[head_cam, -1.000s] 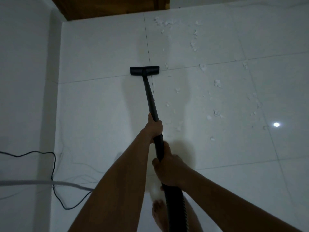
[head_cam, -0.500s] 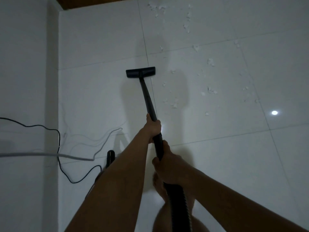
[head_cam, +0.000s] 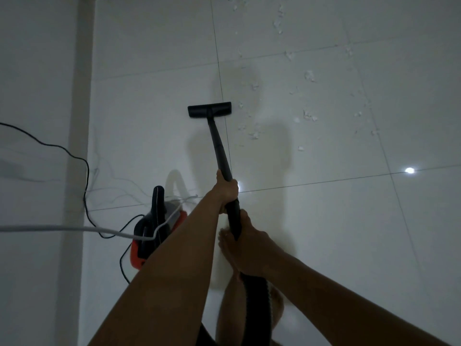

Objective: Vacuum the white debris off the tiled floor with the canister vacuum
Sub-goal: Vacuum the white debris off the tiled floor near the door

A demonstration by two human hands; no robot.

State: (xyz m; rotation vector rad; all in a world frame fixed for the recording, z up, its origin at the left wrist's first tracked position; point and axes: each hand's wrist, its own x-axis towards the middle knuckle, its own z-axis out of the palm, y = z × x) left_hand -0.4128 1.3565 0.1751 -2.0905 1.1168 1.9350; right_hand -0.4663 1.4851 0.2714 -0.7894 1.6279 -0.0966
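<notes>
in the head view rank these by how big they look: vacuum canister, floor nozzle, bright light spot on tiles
1. vacuum canister, partly hidden by the left arm and nearer the camera
2. floor nozzle
3. light spot

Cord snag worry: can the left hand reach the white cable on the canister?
Probably not yet: the left hand grips the wand. The white cable lies lower to its left, unobstructed, so it must let go first.

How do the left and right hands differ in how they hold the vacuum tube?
The left hand grips the tube farther along, toward the floor head; the right hand grips its near end, by the ribbed hose. The left hand comes from the tube's left side, the right hand from its right. Both curl round it.
</notes>
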